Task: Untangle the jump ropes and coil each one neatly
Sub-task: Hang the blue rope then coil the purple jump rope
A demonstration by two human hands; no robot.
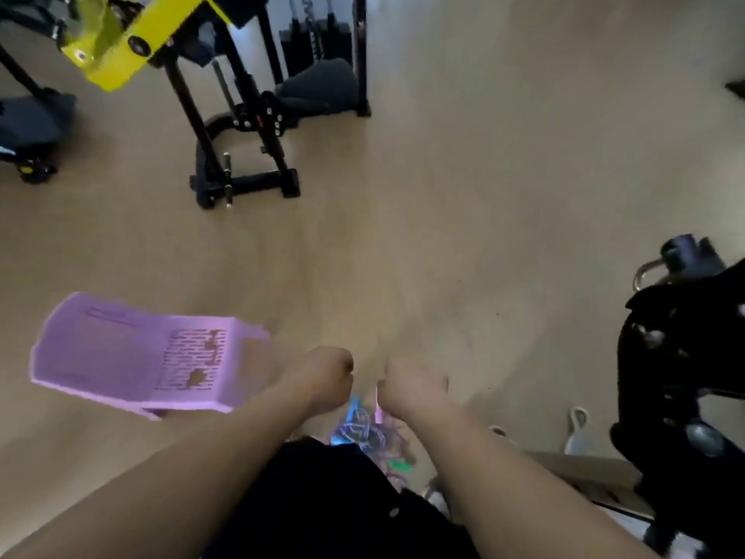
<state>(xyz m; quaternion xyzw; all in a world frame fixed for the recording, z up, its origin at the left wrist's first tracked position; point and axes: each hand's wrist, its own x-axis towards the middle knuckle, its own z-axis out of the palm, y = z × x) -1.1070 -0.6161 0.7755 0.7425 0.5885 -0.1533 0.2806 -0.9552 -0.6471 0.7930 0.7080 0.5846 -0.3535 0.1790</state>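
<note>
In the head view, your left hand [322,377] and right hand [415,389] are held close together but not touching, low over the floor [443,195]. Both are curled into fists with their backs toward you. The fingers are hidden underneath, so I cannot tell whether either one holds a strand.

The jump ropes [363,431] sit as one blurred clump of blue, purple and green just below and between your wrists, toward you from the knuckles and against your dark clothing [322,498]. I cannot tell whether the clump lies on the floor or hangs. It has no clear long axis yet. The only line to read is a pale pink strand [379,403] that runs from the inner edge of your right hand straight down into the tangle. Your right hand is therefore the nearer one to a free run of rope, and spreading your hands sideways would probably draw that strand out.

A purple plastic basket [100,357] lies on the floor near your left forearm. A black exercise frame [242,127] stands well apart toward the floor's far left.
</note>
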